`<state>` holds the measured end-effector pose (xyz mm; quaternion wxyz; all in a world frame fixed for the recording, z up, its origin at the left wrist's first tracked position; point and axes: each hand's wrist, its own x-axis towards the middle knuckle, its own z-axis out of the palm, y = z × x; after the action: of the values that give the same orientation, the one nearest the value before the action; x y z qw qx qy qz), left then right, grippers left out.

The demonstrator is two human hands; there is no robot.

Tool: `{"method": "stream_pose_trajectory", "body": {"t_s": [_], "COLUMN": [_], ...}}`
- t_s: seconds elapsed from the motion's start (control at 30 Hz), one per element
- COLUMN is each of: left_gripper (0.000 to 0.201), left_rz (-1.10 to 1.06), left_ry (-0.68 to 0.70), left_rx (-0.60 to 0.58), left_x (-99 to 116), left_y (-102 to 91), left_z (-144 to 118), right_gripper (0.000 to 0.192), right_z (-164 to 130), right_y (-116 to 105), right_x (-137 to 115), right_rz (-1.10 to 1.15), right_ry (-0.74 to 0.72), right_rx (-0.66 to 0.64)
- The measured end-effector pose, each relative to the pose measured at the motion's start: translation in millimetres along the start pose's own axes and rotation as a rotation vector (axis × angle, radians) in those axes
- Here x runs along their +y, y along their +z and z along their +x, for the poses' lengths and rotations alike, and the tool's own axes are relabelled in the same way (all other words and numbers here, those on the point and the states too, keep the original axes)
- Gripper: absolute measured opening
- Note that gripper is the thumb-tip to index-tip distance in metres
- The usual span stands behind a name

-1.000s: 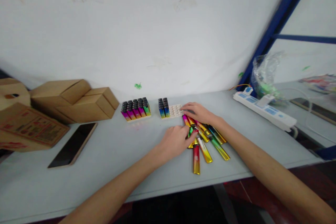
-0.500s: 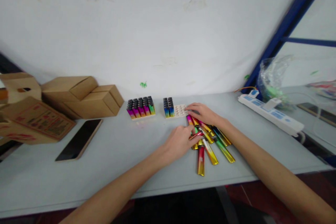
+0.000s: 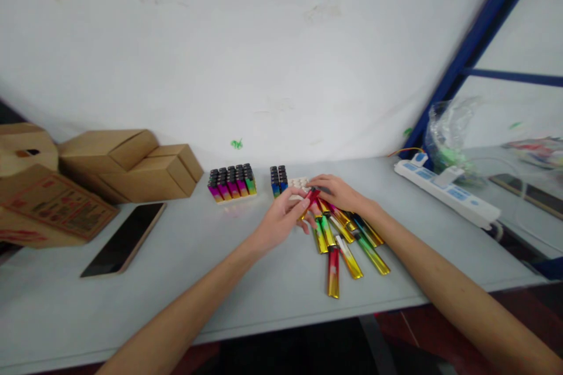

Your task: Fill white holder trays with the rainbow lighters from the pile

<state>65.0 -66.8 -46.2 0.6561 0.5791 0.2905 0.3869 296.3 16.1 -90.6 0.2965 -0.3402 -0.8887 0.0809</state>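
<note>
Head view: 2 hands meet over the white tray [image 3: 299, 183].
Left hand [image 3: 281, 220]: fingers pinch a red lighter [image 3: 310, 200], tip toward tray.
Right hand [image 3: 341, 192]: released, fingers resting on loose lighters [image 3: 347, 240] on counter [image 3: 220, 258], steadying them.

A scuffed white wall [image 3: 246, 41] rises behind a pale grey table [image 3: 211, 269]. A blue metal frame [image 3: 475, 41] slants at right; dark floor [image 3: 308, 345] lies below.

Packing workbench: lighter trays [image 3: 232, 183], cardboard boxes [image 3: 127, 167]
</note>
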Motion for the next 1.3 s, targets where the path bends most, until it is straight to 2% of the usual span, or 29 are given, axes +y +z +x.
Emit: {"method": "stream_pose_trajectory", "body": {"t_s": [0.1, 0.17, 0.27, 0.4, 0.53, 0.6, 0.7, 0.8, 0.9, 1.13, 1.3], "left_gripper": [0.044, 0.050, 0.049, 0.035, 0.045, 0.048, 0.043, 0.043, 0.042, 0.051, 0.044], "left_rz": [-0.076, -0.106, -0.093, -0.127, -0.152, -0.092, 0.007, 0.030, 0.090, 0.547, 0.733], "left_ry": [0.010, 0.023, 0.027, -0.007, -0.045, -0.006, 0.054, 0.029, -0.001, 0.119, 0.155], "left_rx": [-0.024, -0.032, -0.051, 0.023, 0.061, 0.064, 0.054, 0.068, 0.146, 0.320, 0.370], "left_x": [1.9, 3.3, 5.4, 8.3, 10.9, 11.1, 10.4, 9.7, 7.9, -0.1, 0.5], "left_y": [0.3, -0.6, -2.0, -2.0, -2.1, -2.9, -3.6, -3.7, -5.2, -10.9, -10.4], "left_z": [-1.2, -0.9, 0.3, 0.9, 1.6, 2.4, 2.8, 1.8, 1.4, 2.1, 1.1], "right_gripper": [0.030, 0.030, 0.029, 0.030, 0.031, 0.031, 0.031, 0.031, 0.031, 0.030, 0.031], "right_z": [0.5, 0.7, 0.9, 0.8, 1.0, 1.1, 0.9, 0.4, 0.1, 0.2, 0.0], "right_y": [-1.7, -1.6, -0.3, 1.5, 1.5, 1.5, 2.3, 3.6, 3.8, 3.2, 4.0], "right_x": [-2.3, -2.6, -1.4, 0.3, -0.8, -1.3, -0.1, 2.5, 3.5, 2.9, 4.1], "right_rz": [-0.009, -0.015, -0.021, -0.012, -0.015, 0.000, 0.004, -0.020, -0.040, -0.023, -0.029], "right_ry": [-0.003, 0.008, 0.029, 0.040, 0.041, 0.038, 0.030, 0.025, 0.033, 0.014, 0.013], "right_rx": [-0.006, -0.015, -0.017, -0.024, -0.027, -0.022, -0.009, -0.004, -0.013, 0.011, 0.003]}}
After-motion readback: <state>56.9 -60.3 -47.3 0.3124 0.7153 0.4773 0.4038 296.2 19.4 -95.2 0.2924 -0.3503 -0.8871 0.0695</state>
